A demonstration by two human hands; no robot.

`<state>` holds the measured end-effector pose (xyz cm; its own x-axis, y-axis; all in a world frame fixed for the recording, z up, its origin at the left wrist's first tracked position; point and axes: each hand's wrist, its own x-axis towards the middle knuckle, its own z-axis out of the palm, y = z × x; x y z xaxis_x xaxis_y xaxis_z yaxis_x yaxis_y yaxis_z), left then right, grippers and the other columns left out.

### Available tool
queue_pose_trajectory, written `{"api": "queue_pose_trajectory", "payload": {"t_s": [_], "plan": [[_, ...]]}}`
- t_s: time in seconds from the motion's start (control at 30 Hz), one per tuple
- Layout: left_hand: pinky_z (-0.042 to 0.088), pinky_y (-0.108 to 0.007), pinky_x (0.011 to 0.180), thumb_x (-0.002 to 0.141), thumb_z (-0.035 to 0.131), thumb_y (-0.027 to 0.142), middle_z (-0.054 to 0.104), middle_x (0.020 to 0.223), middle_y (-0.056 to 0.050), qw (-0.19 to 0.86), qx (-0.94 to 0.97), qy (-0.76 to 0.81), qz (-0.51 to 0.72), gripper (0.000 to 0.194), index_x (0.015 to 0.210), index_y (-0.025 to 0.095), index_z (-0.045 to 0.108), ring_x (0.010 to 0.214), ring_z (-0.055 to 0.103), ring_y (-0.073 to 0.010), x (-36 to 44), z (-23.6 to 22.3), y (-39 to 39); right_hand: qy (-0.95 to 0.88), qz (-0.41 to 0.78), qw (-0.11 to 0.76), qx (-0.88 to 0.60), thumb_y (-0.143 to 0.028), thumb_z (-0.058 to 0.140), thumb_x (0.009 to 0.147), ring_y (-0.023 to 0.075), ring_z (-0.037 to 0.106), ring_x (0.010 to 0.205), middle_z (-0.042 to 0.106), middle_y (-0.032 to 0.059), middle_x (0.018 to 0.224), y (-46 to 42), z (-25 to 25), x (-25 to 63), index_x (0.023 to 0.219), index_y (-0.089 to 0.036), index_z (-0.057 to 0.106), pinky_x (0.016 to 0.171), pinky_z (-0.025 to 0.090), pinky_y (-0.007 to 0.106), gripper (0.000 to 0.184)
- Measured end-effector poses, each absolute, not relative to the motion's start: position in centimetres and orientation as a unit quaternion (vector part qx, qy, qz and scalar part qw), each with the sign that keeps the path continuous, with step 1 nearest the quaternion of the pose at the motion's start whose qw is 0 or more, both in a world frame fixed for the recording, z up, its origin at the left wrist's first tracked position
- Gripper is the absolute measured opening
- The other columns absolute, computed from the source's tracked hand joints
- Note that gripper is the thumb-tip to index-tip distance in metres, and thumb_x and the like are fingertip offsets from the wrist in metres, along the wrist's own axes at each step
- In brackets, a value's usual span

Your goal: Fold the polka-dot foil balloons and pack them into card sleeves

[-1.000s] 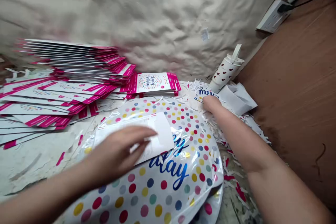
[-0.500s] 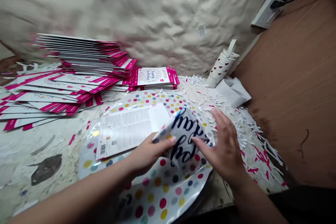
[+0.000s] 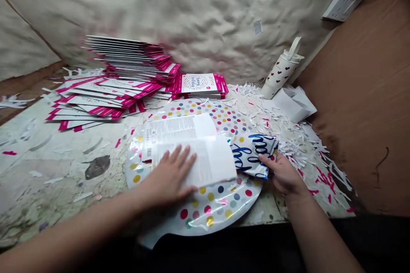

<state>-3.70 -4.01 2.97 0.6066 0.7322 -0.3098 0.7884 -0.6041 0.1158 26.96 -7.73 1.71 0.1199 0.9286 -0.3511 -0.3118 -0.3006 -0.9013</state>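
Observation:
My left hand point(image 3: 169, 179) lies flat with spread fingers on a white card sleeve point(image 3: 211, 166), whose surface is blurred. Behind it shows a printed panel with small text and a barcode point(image 3: 149, 153); whether the two are one piece I cannot tell. My right hand point(image 3: 286, 175) pinches the right end of a folded foil balloon point(image 3: 251, 164) with dark blue lettering. Its left end meets the sleeve's right edge; whether it goes inside or underneath is unclear. Below everything is a large round foil balloon point(image 3: 211, 209) with coloured dots, spread flat.
Pink-and-white balloon packets point(image 3: 134, 62) are stacked at the back left, with a smaller pile point(image 3: 200, 83) beside them. A heart-patterned tumbler point(image 3: 280, 72), folded white paper point(image 3: 294, 104) and paper shreds point(image 3: 320, 166) lie right. A power strip point(image 3: 344, 0) hangs at the upper right.
The folded foil balloon has moved right and down, from between both hands to my right hand alone. My left hand has let go of it and flattened on the sleeve. The view has shifted.

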Motion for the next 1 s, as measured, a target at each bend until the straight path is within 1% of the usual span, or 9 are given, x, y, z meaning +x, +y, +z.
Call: {"api": "queue_pose_trajectory", "payload": {"t_s": [0.1,0.17,0.23,0.3,0.37,0.43,0.6,0.73,1.0], "plan": [[0.033,-0.059,0.092,0.077,0.048,0.061,0.018,0.144,-0.025,0.098,0.868,0.445,-0.198,0.085,0.141,0.01,0.025,0.13,0.018,-0.0465,-0.7,3.5,-9.8,-0.297,0.595,0.49,-0.564,-0.034,0.076,0.06,0.0244,0.068,0.077,0.072,0.0062,0.088,-7.7,1.2,27.9,0.091,-0.017,0.064,0.072,0.055,0.04,0.037],[0.042,-0.054,0.082,0.081,0.045,0.056,0.029,0.14,-0.028,0.078,0.866,0.448,-0.207,0.075,0.138,0.008,0.033,0.124,0.031,-0.0471,0.7,4.3,-11.3,-0.305,0.518,0.506,-0.618,-0.033,0.078,0.057,0.0238,0.068,0.071,0.072,0.0056,0.08,-7.9,1.1,28.7,0.085,-0.016,0.065,0.069,0.055,0.038,0.036],[0.046,-0.049,0.075,0.088,0.036,0.048,0.049,0.125,-0.028,0.063,0.889,0.419,-0.176,0.057,0.124,0.006,0.051,0.109,0.049,-0.0417,1.4,5.0,-10.5,-0.308,0.46,0.541,-0.633,-0.035,0.077,0.058,0.0229,0.068,0.071,0.072,0.0047,0.078,-8.3,1.2,29.4,0.086,-0.017,0.065,0.069,0.055,0.037,0.036],[0.046,-0.044,0.072,0.09,0.032,0.032,0.061,0.1,-0.02,0.059,0.921,0.365,-0.124,0.04,0.101,0.008,0.062,0.089,0.057,-0.0316,2.0,5.1,-8.6,-0.318,0.498,0.539,-0.599,-0.039,0.074,0.062,0.0234,0.068,0.076,0.072,0.0057,0.085,-8.8,1.4,29.7,0.092,-0.018,0.064,0.071,0.054,0.038,0.038],[0.045,-0.038,0.072,0.085,0.037,0.017,0.06,0.087,-0.013,0.074,0.95,0.297,-0.069,0.026,0.09,0.012,0.061,0.08,0.055,-0.0244,2.6,4.7,-6.6,-0.336,0.551,0.492,-0.585,-0.042,0.073,0.063,0.0241,0.068,0.076,0.072,0.0073,0.085,-9.3,1.3,29.4,0.091,-0.017,0.065,0.07,0.054,0.038,0.038],[0.044,-0.035,0.076,0.081,0.041,0.014,0.057,0.089,-0.01,0.096,0.968,0.232,-0.022,0.019,0.089,0.014,0.058,0.08,0.052,-0.0212,3.3,3.9,-5.2,-0.357,0.535,0.451,-0.619,-0.042,0.074,0.061,0.0233,0.067,0.07,0.072,0.0074,0.079,-9.7,0.6,28.9,0.085,-0.016,0.065,0.066,0.053,0.036,0.036],[0.036,-0.039,0.086,0.079,0.044,0.022,0.054,0.098,-0.011,0.104,0.982,0.149,0.06,0.016,0.087,0.015,0.055,0.092,0.046,-0.0241,4.0,2.4,-3.8,-0.419,0.413,0.43,-0.685,-0.044,0.07,0.065,0.0226,0.065,0.073,0.071,0.0083,0.085,-10.6,-0.7,28.2,0.088,-0.015,0.065,0.067,0.051,0.034,0.037],[0.034,-0.038,0.085,0.075,0.043,0.018,0.056,0.089,-0.008,0.13,0.98,0.128,0.078,0.013,0.086,0.016,0.051,0.086,0.047,-0.0212,3.9,2.5,-3.7,-0.443,0.344,0.424,-0.711,-0.044,0.067,0.068,0.0236,0.064,0.078,0.071,0.0088,0.088,-11.8,0.6,27.9,0.088,-0.016,0.065,0.068,0.05,0.033,0.034],[0.028,-0.042,0.086,0.078,0.044,0.027,0.054,0.087,-0.007,0.088,0.986,0.116,0.085,0.012,0.081,0.017,0.051,0.087,0.045,-0.0223,3.8,3.4,-4.4,-0.385,0.621,0.323,-0.601,-0.036,0.073,0.063,0.0166,0.062,0.062,0.068,0.0038,0.072,-10.7,3.3,26.4,0.084,-0.013,0.063,0.059,0.049,0.028,0.033]]}}
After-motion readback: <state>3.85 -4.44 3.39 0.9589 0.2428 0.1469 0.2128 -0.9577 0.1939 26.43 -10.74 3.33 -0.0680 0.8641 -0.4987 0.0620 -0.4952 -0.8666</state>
